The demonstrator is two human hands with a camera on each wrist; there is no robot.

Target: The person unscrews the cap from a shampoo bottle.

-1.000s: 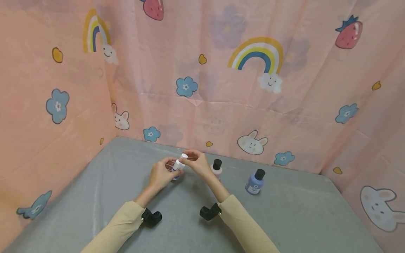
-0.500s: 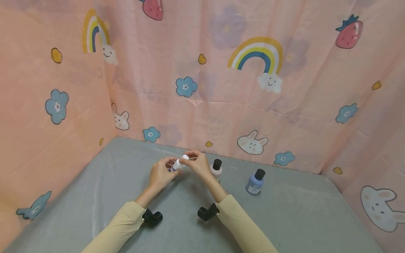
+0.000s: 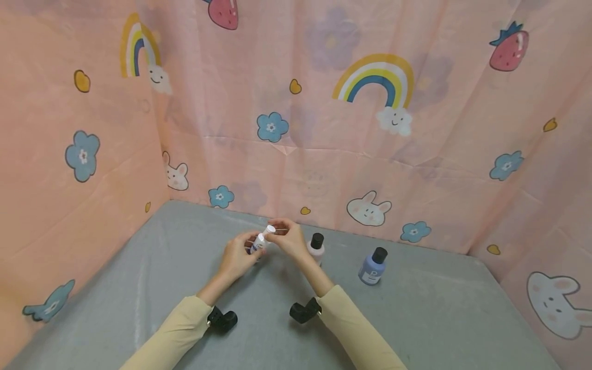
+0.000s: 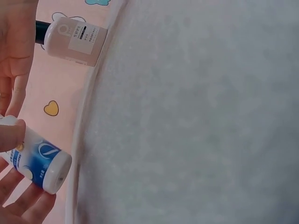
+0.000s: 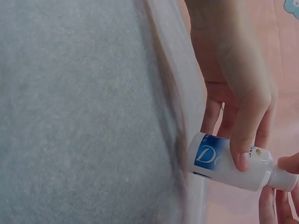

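A small white and blue bottle [image 3: 257, 244] is held tilted above the table in my left hand [image 3: 237, 256]. In the left wrist view its base points down and right, with my thumb on one side and the fingers on the other. My right hand [image 3: 290, 239] pinches the white cap [image 5: 282, 179] at the bottle's top. The right wrist view shows the cap at the neck; whether it is loose I cannot tell. Behind my right wrist stands a pale pink bottle with a black cap [image 3: 316, 246], partly hidden in the head view.
A blue-purple bottle with a black cap [image 3: 372, 267] stands upright to the right on the grey-covered table [image 3: 444, 308]. Pink printed curtains [image 3: 296, 169] enclose the back and sides. Each wrist carries a black camera mount [image 3: 223, 318].
The bottle's tilt shifts slightly between frames while both hands stay at the same spot. The right forearm has moved a little left. The other bottles stand still.
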